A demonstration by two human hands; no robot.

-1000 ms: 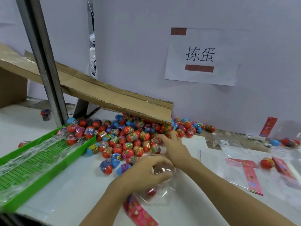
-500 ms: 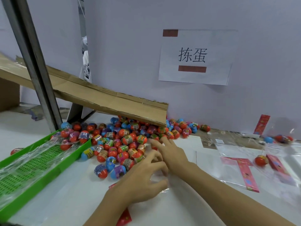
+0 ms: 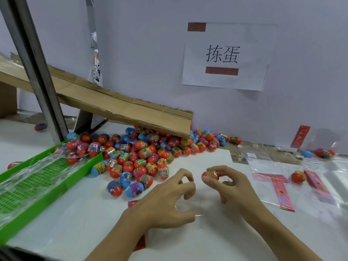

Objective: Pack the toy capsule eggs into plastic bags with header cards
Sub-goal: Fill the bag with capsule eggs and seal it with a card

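A pile of red, blue and purple capsule eggs point(image 3: 143, 155) lies on the white table under the low end of a cardboard chute. My right hand point(image 3: 228, 182) pinches one red egg point(image 3: 210, 175) between thumb and fingers, just right of the pile. My left hand point(image 3: 169, 200) pinches the mouth of a clear plastic bag point(image 3: 190, 206) that lies between the hands. The bag's red header card point(image 3: 140, 243) pokes out under my left wrist.
A green slotted tray point(image 3: 37, 178) with clear film stands at the left. The cardboard chute point(image 3: 120, 108) slopes down from the left behind a metal post point(image 3: 35, 72). Flat bags with red header cards point(image 3: 280, 193) and a loose egg point(image 3: 298, 177) lie at the right.
My right hand has come back from the pile toward me, now carrying a red egg. My left hand has shifted right and lifted the bag's mouth.
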